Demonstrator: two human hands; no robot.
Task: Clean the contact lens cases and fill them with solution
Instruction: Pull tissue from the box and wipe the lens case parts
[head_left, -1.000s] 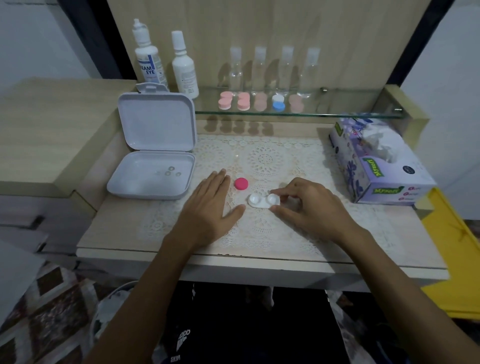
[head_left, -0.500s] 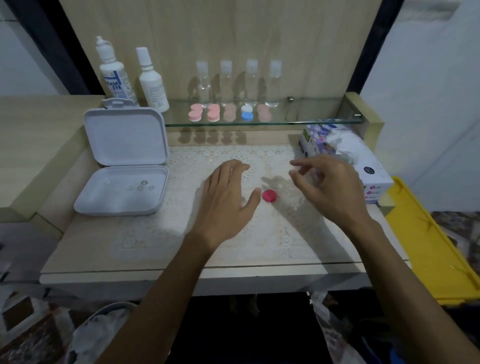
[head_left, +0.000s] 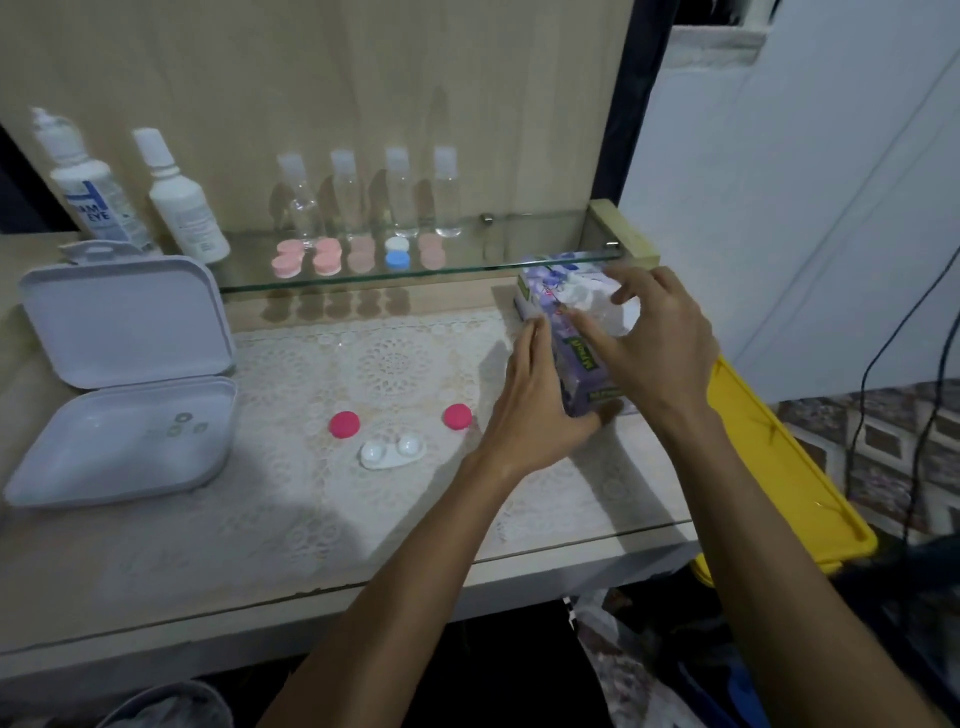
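— Position of the lens case (head_left: 393, 452)?

— Found lying uncapped on the lace mat (head_left: 322, 499), near-centre of the counter, both wells open. Flanked by two pink caps, one (head_left: 344, 424) just far-left, the other (head_left: 457, 416) just far-right. Touched by neither hand.

— Changed in the last second?

— Released by the right hand (head_left: 655, 347), second cap set down, both hands shifted right to the tissue box (head_left: 558, 332). Left hand (head_left: 537, 410) laid flat against the box's near-left side, fingers straight and pressed together. Right hand arched over the top, fingers spread and curled toward the protruding tissue (head_left: 597, 299); actual pinch impossible to tell.

— Meaning for the task?

— Judged as opening finished, wiping about to start. Filling not begun.

— Surroundings?

— Two solution bottles (head_left: 182, 208) far-left, well apart from the case. Four clear small bottles (head_left: 369, 192) and more capped cases (head_left: 397, 253) on the glass shelf (head_left: 467, 265). Open white box (head_left: 124, 384) at left.

— Obstructions?

— None noted between box and case; right cap close to the return path.
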